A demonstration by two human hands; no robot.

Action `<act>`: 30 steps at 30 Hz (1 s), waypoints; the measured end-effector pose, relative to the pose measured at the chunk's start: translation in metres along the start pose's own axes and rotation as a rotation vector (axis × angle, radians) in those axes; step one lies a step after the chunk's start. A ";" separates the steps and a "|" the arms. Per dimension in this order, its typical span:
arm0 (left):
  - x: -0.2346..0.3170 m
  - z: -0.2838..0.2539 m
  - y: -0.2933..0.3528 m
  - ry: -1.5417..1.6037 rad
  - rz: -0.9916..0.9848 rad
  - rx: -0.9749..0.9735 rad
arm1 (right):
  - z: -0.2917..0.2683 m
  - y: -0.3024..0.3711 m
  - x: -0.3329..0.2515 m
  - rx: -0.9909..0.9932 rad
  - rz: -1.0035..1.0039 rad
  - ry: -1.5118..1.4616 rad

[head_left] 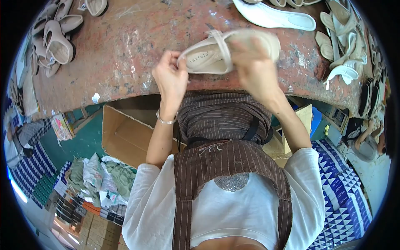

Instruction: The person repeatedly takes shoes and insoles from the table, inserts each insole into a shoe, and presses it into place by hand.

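A beige strapped shoe [214, 62] lies sideways near the front edge of the worktable, its opening facing me and its pale insole showing. My left hand [171, 77] pinches the rim at the heel end, thumb inside the shoe and fingers curled behind it. Over the front part, beyond the strap, is my right hand [256, 66]. Motion smears its fingers, so I cannot make out whether they grip the shoe or hold anything. The toe end is partly covered by that hand and also looks blurred.
The worn reddish worktable [121, 54] curves across the far side. Several beige shoes [58, 43] stand at its left. A white sole-shaped piece [277, 16] lies at the back, and shoe uppers [343, 39] are heaped right. Below the edge is an open cardboard box [129, 135].
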State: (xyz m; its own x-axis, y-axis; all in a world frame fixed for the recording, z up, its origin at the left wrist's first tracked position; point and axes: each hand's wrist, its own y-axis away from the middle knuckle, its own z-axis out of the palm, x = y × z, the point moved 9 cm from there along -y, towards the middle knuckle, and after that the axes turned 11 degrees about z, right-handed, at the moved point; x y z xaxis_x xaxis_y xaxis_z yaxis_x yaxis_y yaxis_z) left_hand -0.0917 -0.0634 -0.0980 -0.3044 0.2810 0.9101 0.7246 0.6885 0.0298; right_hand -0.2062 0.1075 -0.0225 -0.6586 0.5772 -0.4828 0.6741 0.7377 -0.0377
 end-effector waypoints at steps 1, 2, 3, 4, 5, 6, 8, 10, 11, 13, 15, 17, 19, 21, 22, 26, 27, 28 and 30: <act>0.003 0.006 0.010 -0.055 -0.035 -0.060 | -0.023 0.001 0.018 0.180 0.089 0.038; 0.008 0.019 0.023 -0.046 -0.051 -0.150 | -0.050 0.006 0.034 0.422 0.195 0.050; 0.021 0.031 0.034 -0.101 0.019 -0.250 | -0.064 0.009 0.042 0.543 0.247 0.260; 0.040 0.042 0.047 -0.223 0.164 -0.338 | -0.067 0.002 0.058 0.522 0.331 0.193; 0.054 0.052 0.059 -0.382 0.262 -0.416 | -0.071 -0.003 0.074 0.479 0.435 0.118; 0.068 0.061 0.069 -0.456 0.361 -0.452 | -0.066 -0.008 0.091 0.379 0.538 -0.065; 0.101 0.074 0.089 -0.509 0.606 -0.443 | -0.072 -0.003 0.095 0.358 0.546 -0.309; 0.116 0.091 0.103 -0.473 0.727 -0.523 | -0.080 0.013 0.073 0.350 0.388 -0.435; 0.118 0.100 0.105 -0.528 0.771 -0.538 | -0.079 0.029 0.065 0.337 0.411 -0.375; 0.106 0.122 0.107 -0.558 0.767 -0.667 | -0.066 0.061 0.040 0.310 0.394 -0.374; 0.085 0.142 0.111 -0.752 0.796 -0.816 | -0.034 0.081 0.008 0.131 0.298 -0.157; 0.086 0.141 0.111 -0.635 0.851 -0.702 | -0.014 0.083 -0.003 0.148 0.310 -0.089; 0.076 0.144 0.114 -0.711 0.856 -0.705 | -0.010 0.068 0.000 0.225 0.304 -0.090; 0.069 0.145 0.116 -0.654 0.779 -0.736 | 0.004 0.042 0.013 0.099 0.347 -0.010; 0.071 0.144 0.117 -0.702 0.816 -0.708 | 0.000 0.033 0.019 0.134 0.359 -0.006; 0.081 0.143 0.114 -0.684 0.829 -0.596 | -0.011 0.026 0.033 0.136 0.312 -0.022; 0.083 0.143 0.112 -0.676 0.813 -0.556 | -0.024 0.033 0.030 0.252 0.247 -0.045; 0.082 0.146 0.113 -0.697 0.792 -0.564 | -0.020 0.036 0.037 0.186 0.306 -0.016; 0.085 0.150 0.115 -0.705 0.797 -0.549 | -0.030 0.044 0.037 0.264 0.266 -0.086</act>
State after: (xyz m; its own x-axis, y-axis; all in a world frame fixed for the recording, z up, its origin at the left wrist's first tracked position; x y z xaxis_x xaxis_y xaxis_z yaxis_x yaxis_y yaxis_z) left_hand -0.1269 0.1396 -0.0792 0.2022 0.9218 0.3308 0.9783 -0.1746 -0.1114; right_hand -0.2106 0.1715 -0.0156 -0.4263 0.6963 -0.5774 0.8879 0.4442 -0.1198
